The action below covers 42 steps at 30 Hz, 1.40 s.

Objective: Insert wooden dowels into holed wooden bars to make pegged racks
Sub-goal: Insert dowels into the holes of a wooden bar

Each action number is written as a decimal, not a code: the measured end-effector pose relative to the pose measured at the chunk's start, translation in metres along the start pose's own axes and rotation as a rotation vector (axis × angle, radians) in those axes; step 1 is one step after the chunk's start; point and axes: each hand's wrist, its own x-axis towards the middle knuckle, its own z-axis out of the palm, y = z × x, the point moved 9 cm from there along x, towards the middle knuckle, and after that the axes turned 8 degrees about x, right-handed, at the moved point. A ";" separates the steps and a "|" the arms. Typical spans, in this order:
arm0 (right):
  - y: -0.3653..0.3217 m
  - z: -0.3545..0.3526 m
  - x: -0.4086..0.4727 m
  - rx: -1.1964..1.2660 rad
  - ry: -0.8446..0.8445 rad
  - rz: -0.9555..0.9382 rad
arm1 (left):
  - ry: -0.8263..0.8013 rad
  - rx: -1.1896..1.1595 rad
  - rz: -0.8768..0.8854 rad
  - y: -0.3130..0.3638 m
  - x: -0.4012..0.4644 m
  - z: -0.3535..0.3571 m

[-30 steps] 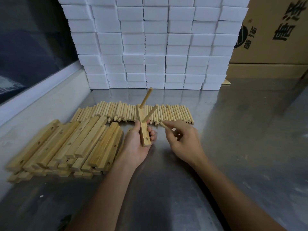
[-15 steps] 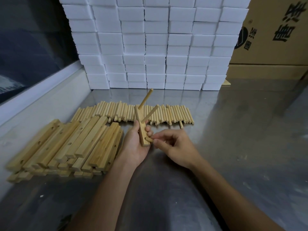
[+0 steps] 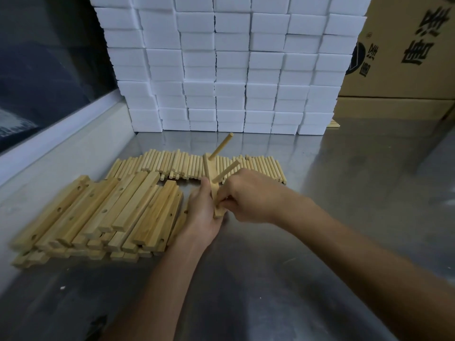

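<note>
My left hand grips a holed wooden bar, held on edge above the steel table. Two dowels stick out of it: an upper dowel and a middle dowel. My right hand pinches a third dowel against the bar's lower hole; my fingers hide nearly all of that dowel. A pile of holed bars lies to the left. A row of loose dowels lies behind the hands.
A wall of stacked white foam blocks stands at the back of the steel table. Cardboard boxes stand at the back right. A raised white ledge with a dark window runs along the left.
My right hand carried a dowel from beside the dowel row down to the bar's lower hole and now presses it there. The left hand kept holding the bar.
</note>
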 end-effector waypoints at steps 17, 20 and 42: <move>0.015 0.009 0.009 0.100 -0.114 0.335 | 0.034 0.064 -0.033 -0.001 -0.003 -0.004; -0.021 0.011 0.003 -0.440 -0.189 -0.095 | 0.005 0.060 -0.043 0.000 -0.002 -0.003; 0.040 0.004 -0.004 0.485 -0.172 0.528 | -0.059 -0.020 -0.083 -0.003 -0.004 0.002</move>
